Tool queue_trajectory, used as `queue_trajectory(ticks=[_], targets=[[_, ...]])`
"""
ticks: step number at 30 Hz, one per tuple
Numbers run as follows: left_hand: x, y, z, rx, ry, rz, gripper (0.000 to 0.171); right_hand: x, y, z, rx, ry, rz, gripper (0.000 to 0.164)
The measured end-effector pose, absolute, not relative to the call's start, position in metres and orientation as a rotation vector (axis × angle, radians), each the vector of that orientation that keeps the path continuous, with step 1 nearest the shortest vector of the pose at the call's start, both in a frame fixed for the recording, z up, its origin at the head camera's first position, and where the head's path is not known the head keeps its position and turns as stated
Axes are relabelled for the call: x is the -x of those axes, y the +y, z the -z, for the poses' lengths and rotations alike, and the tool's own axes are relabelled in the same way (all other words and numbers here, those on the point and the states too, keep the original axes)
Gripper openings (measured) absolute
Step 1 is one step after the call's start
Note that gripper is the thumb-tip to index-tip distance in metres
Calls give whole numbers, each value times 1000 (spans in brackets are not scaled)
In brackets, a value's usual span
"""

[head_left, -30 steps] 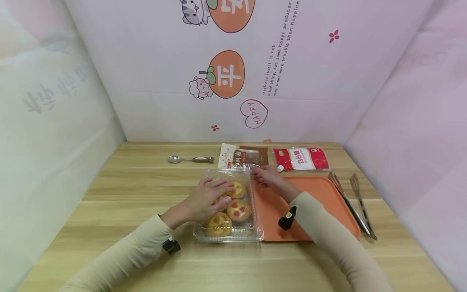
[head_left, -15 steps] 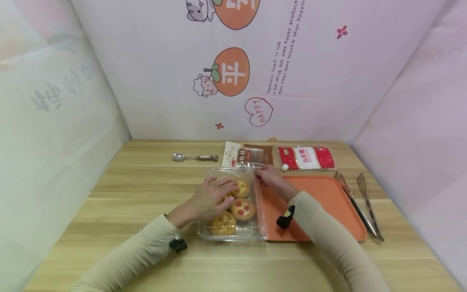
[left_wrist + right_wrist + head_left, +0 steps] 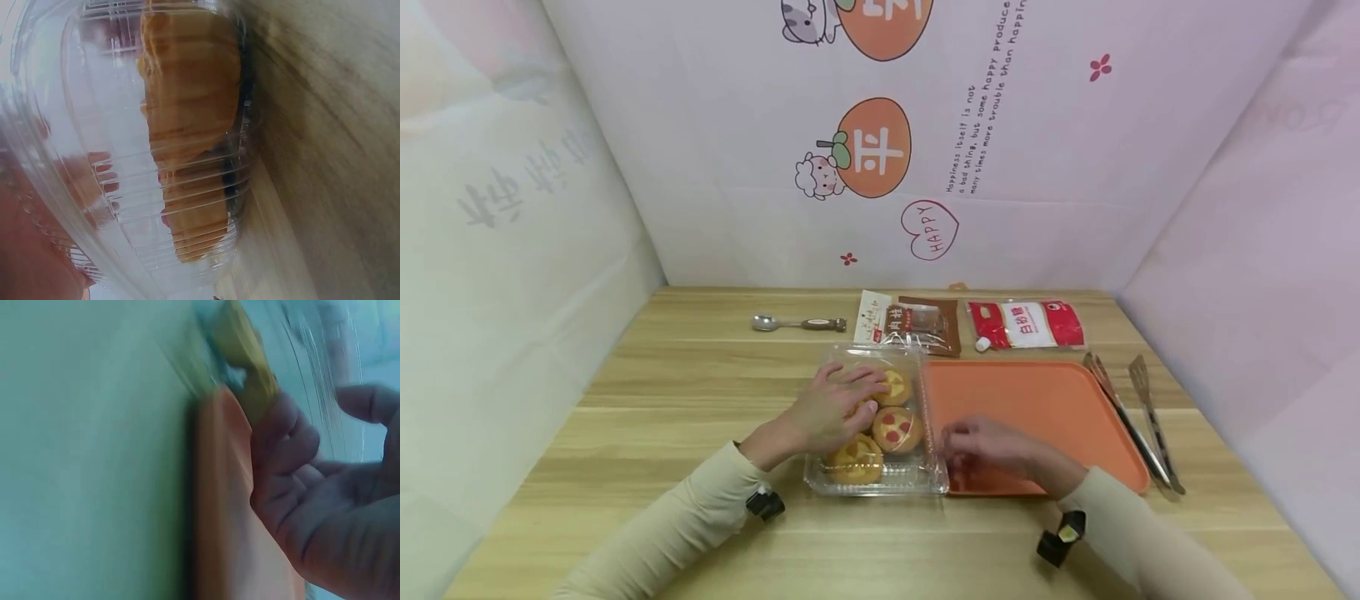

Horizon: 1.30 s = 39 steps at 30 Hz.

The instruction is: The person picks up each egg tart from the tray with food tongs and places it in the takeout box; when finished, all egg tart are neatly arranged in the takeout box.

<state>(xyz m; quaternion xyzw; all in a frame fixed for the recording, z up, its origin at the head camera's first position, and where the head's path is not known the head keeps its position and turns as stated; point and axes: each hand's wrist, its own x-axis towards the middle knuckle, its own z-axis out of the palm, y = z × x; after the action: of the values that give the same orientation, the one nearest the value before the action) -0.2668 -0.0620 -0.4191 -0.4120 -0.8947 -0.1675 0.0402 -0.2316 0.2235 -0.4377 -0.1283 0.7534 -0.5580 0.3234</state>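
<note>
A clear plastic clamshell box (image 3: 904,481) holds several round golden pastries (image 3: 897,429), some topped with yellow and one with red pieces. My left hand (image 3: 835,412) rests on the lid with fingers spread. Seen from the side in the left wrist view, the pastries (image 3: 190,81) sit beneath the lid, the palm (image 3: 25,244) above it. My right hand (image 3: 988,446), blurred, is over the orange tray (image 3: 1037,392), fingertips at the box's right edge. The right wrist view shows this hand (image 3: 331,481) with loosely bent fingers, thumb apart from them, nothing between.
Behind the box lie a spoon (image 3: 801,323), a brown packet (image 3: 943,337) and a red-and-white bag (image 3: 1030,325) with a white cap. Metal tongs (image 3: 1123,417) and a slotted utensil (image 3: 1157,429) lie along the tray's right side. Patterned walls enclose the table (image 3: 685,392).
My right hand has left the far right corner of the box and moved toward me along its right edge. The left hand stays on the lid.
</note>
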Motion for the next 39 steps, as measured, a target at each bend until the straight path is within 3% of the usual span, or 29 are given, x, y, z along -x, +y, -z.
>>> queue_trajectory(ticks=[6,20,29,39], targets=[[267,-64,415,1270,-2741,504,44,206,221,439,409,1820,1434,19],[269,-62,420,1282,-2725,517,45,200,217,449,418,1785,1512,13],[273,-63,420,1293,-2704,636,41,207,230,435,373,1841,1402,20],[273,-75,421,1182,-2508,883,54,250,251,392,334,2635,1257,39]])
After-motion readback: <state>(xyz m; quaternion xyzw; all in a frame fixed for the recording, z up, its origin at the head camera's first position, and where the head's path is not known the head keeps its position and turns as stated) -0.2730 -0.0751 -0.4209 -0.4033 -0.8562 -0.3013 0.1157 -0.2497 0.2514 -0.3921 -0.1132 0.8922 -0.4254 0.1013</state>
